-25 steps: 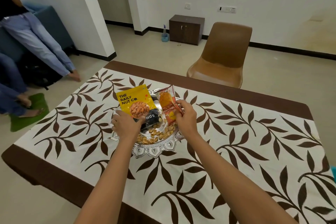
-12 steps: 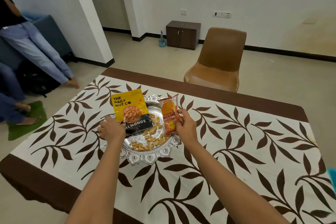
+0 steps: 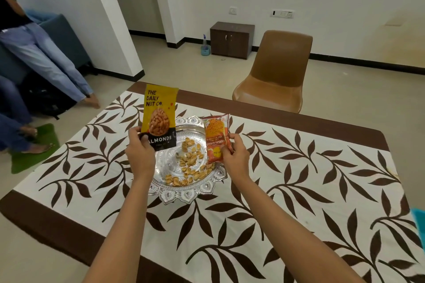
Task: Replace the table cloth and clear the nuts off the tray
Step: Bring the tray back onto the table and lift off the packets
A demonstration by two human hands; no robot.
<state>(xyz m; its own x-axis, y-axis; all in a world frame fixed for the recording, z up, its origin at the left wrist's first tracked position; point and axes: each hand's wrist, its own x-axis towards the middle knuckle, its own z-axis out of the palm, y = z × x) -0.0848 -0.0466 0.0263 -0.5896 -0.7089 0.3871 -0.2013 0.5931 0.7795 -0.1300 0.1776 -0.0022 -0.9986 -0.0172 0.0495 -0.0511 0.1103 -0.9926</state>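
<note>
A silver ornate tray (image 3: 184, 194) sits on the white table cloth with brown leaves (image 3: 299, 190). Loose nut shells (image 3: 190, 167) lie scattered on the tray. My left hand (image 3: 140, 155) grips the bottom edge of a yellow and black almonds packet (image 3: 159, 115), held upright above the tray's left side. My right hand (image 3: 235, 156) pinches the lower right edge of an orange snack packet (image 3: 216, 138), upright over the tray's right side.
A brown chair (image 3: 276, 71) stands at the table's far side. A small dark cabinet (image 3: 231, 39) and a spray bottle (image 3: 205, 47) sit by the wall. Seated people's legs (image 3: 46, 62) and a green mat (image 3: 34, 151) are at the left.
Both hands have lifted their packets off the tray and raised them upright. The shells under them now show. The camera has tilted up slightly.
</note>
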